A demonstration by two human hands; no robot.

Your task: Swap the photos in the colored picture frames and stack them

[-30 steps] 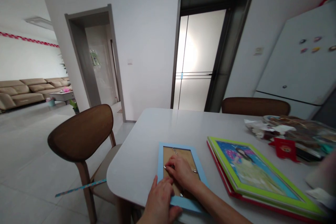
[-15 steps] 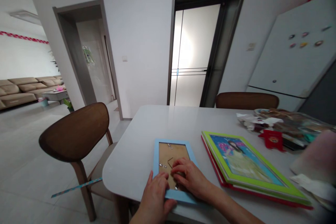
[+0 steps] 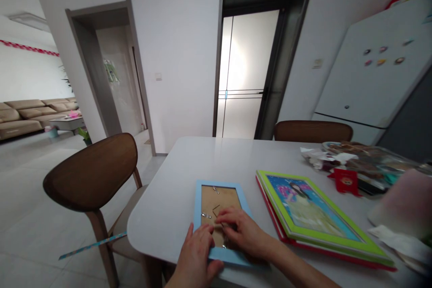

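White walls (image 3: 182, 54) and a bright frosted door (image 3: 249, 63) back the head view, with a brown chair (image 3: 94, 173) to the left of a pale table (image 3: 189, 162).

On the table's near edge, in front of the person, lies a light-blue frame (image 3: 198, 202), back side up. Its brown backing board (image 3: 219, 197) sits inside the rim, so that part looks done. A left clip (image 3: 204, 215) shows by the left side of the board, an upper clip (image 3: 215, 189) near the far end and a lower clip (image 3: 224, 246) near the close end. All are too small to tell whether they reach over the rim, so how much fastening or loosening is left cannot be judged. The board's right side is partly behind the right hand (image 3: 245, 231), and any clip there is hidden.

That hand's fingers are bent down on the board; whether they pinch anything cannot be told. The left hand (image 3: 197, 252) lies over the frame's near-left corner, apparently steadying it; whether it clamps the rim from below is not shown.

To the right, apart from the blue frame, a green-framed picture (image 3: 310, 211) rests face up on a red-edged item (image 3: 285, 237), both untouched by either hand. Beyond them lies a red packet (image 3: 347, 182).
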